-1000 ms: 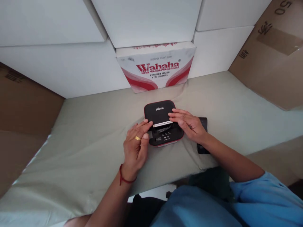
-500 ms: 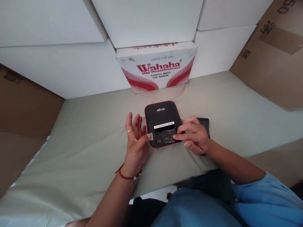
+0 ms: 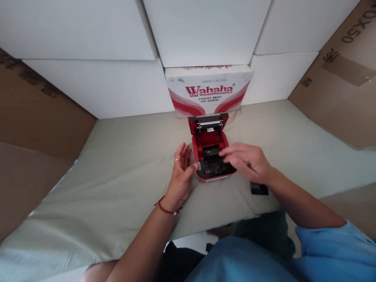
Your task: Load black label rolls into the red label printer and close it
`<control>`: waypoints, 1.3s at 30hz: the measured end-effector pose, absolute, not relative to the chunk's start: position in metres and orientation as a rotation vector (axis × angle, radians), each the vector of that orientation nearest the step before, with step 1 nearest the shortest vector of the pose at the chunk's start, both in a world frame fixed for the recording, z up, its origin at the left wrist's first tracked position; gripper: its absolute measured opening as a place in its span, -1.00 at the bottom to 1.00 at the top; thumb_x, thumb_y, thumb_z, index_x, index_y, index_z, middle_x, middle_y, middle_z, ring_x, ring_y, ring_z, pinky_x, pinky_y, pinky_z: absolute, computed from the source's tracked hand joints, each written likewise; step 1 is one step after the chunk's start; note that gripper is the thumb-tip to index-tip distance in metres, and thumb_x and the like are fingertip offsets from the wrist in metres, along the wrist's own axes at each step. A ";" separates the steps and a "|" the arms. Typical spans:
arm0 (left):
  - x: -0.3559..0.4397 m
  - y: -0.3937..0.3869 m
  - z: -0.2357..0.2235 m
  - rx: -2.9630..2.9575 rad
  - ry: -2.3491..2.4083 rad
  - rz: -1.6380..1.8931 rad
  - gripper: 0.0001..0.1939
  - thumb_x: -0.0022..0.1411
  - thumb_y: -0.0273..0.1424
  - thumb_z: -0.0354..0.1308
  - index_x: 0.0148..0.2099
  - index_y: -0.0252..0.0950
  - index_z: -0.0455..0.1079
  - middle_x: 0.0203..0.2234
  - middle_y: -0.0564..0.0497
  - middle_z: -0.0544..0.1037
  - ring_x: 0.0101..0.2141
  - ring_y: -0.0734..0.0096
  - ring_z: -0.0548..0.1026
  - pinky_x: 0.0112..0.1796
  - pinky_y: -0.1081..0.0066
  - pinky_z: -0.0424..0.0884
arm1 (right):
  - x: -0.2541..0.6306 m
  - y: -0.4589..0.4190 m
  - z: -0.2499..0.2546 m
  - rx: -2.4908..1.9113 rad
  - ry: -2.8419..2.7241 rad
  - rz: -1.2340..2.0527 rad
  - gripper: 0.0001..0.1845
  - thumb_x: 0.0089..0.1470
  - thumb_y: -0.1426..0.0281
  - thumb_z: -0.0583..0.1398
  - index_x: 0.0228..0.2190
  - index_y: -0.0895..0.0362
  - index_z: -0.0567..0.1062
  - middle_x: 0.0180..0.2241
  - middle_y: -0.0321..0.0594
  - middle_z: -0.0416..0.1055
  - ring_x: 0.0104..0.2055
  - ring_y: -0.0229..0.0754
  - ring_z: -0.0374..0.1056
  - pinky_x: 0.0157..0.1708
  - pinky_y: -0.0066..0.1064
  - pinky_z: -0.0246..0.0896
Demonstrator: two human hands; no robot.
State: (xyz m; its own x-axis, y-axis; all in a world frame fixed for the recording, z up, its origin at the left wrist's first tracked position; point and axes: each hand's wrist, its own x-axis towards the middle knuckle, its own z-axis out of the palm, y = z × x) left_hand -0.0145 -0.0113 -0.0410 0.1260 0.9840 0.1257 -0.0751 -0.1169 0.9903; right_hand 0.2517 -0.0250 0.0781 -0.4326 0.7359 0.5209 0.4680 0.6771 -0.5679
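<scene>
A red and black label printer sits on the cloth with its lid raised and tilted back, showing a roller inside the lid and a dark compartment. My left hand is at its left side, thumb pressed on a small grey tab at the front left corner, the other fingers stretched out and curving upward. Above the front right of the printer hovers my right hand, fingers extended and slightly blurred, with nothing visible in them. Partly under my right wrist lies a flat black object whose kind I cannot make out.
A white and red water carton stands just behind the printer's lid. White boxes form a wall at the back. Brown cardboard panels stand left and right. A pale green cloth covers the table, whose front edge is near my body.
The printer's lid has swung up and back, baring the red inside. My right hand has lifted off the printer's front panel. My left thumb stays on the grey tab. The camera view has shifted.
</scene>
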 end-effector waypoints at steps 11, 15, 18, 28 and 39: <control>-0.006 -0.009 -0.026 1.115 0.869 1.209 -0.36 0.34 -0.23 0.37 0.40 -0.06 0.34 0.50 -0.16 0.43 0.49 0.10 0.42 0.43 0.07 0.43 | 0.185 0.042 0.124 -1.869 -2.898 0.256 -0.64 0.32 0.48 0.26 0.06 0.09 0.75 0.04 0.04 0.76 0.07 0.19 0.67 -0.18 -0.22 0.38; -0.001 -0.012 -0.014 0.933 0.847 1.251 -0.34 0.18 -0.27 0.49 0.30 -0.08 0.43 0.43 -0.12 0.49 0.47 0.02 0.42 0.45 0.03 0.38 | 0.177 0.042 0.121 -1.902 -2.948 0.287 -0.63 0.34 0.45 0.28 0.12 0.13 0.72 0.08 0.09 0.74 0.10 0.20 0.66 -0.18 -0.24 0.37; 0.001 -0.013 -0.009 0.870 0.850 1.262 -0.34 0.10 -0.29 0.53 0.25 -0.08 0.47 0.39 -0.11 0.53 0.45 0.00 0.43 0.45 0.02 0.37 | 0.193 0.030 0.132 -1.834 -2.794 0.368 -0.60 0.34 0.41 0.30 0.16 0.10 0.69 0.11 0.03 0.72 0.10 0.15 0.64 -0.11 -0.25 0.39; -0.002 -0.011 -0.011 0.865 0.834 1.271 -0.40 0.11 -0.35 0.53 0.21 -0.08 0.56 0.31 -0.07 0.60 0.36 0.06 0.50 0.33 0.10 0.48 | 0.327 -0.009 0.167 -1.525 -2.199 1.208 -0.39 0.16 -0.09 0.45 0.06 0.05 0.77 -0.17 -0.16 0.73 -0.24 -0.08 0.56 -0.22 -0.28 0.42; -0.006 -0.009 -0.015 0.894 0.880 1.265 -0.42 0.08 -0.25 0.60 0.15 -0.06 0.61 0.29 -0.05 0.62 0.42 0.00 0.45 0.37 0.05 0.45 | 0.347 0.002 0.071 -1.909 -1.891 0.765 -0.58 0.27 0.11 0.26 -0.06 0.08 0.79 -0.10 -0.09 0.77 -0.13 -0.01 0.62 -0.02 -0.18 0.48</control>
State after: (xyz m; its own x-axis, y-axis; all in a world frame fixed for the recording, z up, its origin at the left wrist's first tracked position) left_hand -0.0063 -0.0087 -0.0151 0.0954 0.9941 -0.0520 -0.3946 0.0857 0.9148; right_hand 0.3471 0.0025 0.0706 -0.0346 0.9907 -0.1319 0.8040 -0.0508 -0.5924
